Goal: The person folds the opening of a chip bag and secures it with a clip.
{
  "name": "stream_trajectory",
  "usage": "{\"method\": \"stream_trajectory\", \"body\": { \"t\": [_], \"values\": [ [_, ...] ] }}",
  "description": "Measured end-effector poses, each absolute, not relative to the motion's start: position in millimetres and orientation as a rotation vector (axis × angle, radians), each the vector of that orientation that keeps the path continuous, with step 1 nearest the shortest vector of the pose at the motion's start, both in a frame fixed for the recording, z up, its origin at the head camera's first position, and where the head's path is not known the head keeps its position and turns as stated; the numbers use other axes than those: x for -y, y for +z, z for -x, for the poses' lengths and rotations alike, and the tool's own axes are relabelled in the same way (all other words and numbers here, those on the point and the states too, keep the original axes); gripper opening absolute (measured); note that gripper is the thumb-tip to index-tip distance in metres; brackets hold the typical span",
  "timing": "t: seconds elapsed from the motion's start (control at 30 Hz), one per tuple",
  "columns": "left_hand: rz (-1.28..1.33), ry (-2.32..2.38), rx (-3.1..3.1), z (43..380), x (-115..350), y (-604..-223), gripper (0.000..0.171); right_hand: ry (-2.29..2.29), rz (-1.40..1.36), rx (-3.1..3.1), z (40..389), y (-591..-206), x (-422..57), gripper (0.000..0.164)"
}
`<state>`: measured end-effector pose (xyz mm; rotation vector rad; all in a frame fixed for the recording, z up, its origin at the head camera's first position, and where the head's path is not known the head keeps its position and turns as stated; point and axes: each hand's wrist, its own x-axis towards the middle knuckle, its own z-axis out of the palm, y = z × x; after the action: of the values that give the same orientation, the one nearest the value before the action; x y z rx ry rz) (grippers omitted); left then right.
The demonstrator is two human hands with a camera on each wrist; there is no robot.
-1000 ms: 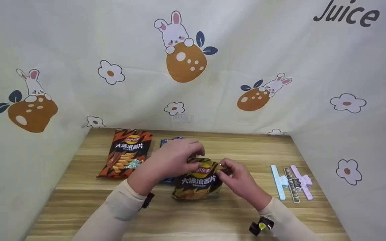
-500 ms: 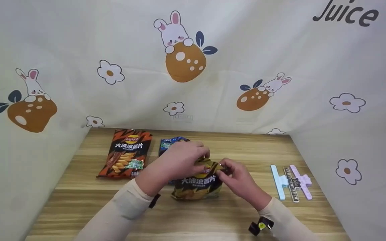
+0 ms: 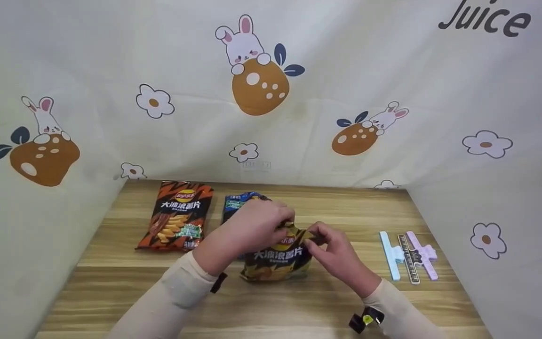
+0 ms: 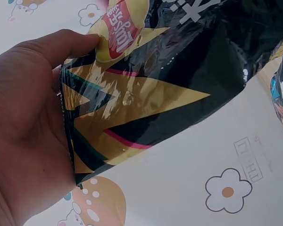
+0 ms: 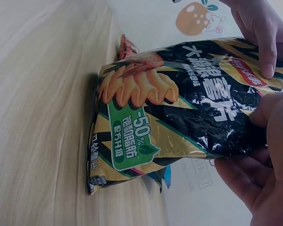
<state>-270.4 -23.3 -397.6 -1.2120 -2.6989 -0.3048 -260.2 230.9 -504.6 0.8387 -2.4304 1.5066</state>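
Grip: left hand pinches top left of black-gold chip bag, right hand pinches top right, fingers curled on both. Bag stands on wooden table, well in from back edge. Blue bag behind, partly hidden. Red-black bag near back left corner; three clips near right edge.
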Motion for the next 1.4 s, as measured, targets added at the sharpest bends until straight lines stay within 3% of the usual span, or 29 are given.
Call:
{"method": "stream_trajectory", "body": {
  "t": [0.4, 0.77, 1.13, 1.4],
  "values": [
    [1.205, -0.307, 2.690, 272, 23, -398, 0.009, 1.498, -0.847, 2.340, 259, -504, -240, 0.006],
    [1.200, -0.293, 2.786, 273, 23, -396, 0.030, 1.525, -0.832, 2.336, 259, -505, -243, 0.012],
    [1.206, -0.314, 2.723, 274, 23, -399, 0.015, 1.516, -0.830, 2.345, 259, -505, -244, 0.014],
    [1.197, -0.342, 2.725, 276, 24, -401, 0.016, 1.496, -0.818, 2.351, 259, -505, -245, 0.016]
  ]
}}
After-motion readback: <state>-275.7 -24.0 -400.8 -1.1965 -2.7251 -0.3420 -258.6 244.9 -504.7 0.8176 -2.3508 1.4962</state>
